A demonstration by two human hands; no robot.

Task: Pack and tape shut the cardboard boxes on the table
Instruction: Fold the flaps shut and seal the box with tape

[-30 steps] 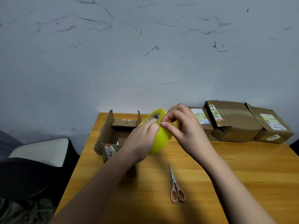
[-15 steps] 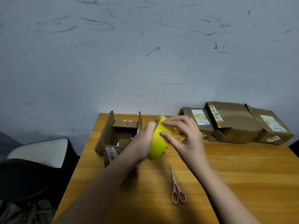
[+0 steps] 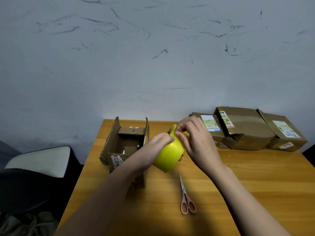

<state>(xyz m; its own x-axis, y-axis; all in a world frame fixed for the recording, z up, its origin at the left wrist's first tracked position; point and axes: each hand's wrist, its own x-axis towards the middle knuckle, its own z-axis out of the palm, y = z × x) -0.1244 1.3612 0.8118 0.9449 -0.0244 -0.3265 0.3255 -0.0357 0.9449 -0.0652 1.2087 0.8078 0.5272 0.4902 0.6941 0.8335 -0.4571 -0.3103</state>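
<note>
A yellow tape roll [image 3: 168, 156] is held above the wooden table [image 3: 255, 184], just right of an open cardboard box [image 3: 126, 142] whose flaps stand up. My left hand [image 3: 153, 149] grips the roll from the left side. My right hand [image 3: 196, 140] curls over the roll's top edge, its fingertips pinching at the tape surface. Pink-handled scissors [image 3: 185, 196] lie shut on the table below the roll. Some small items show inside the open box, too dim to identify.
Three closed, labelled cardboard boxes [image 3: 242, 128] stand in a row at the table's back right against the scuffed wall. A dark chair with a pale cushion [image 3: 39, 160] sits left of the table. Bare tabletop lies right of the scissors.
The tape roll has turned in my hands and shifted slightly. My right fingers have moved from the roll's side to pinch at its top edge.
</note>
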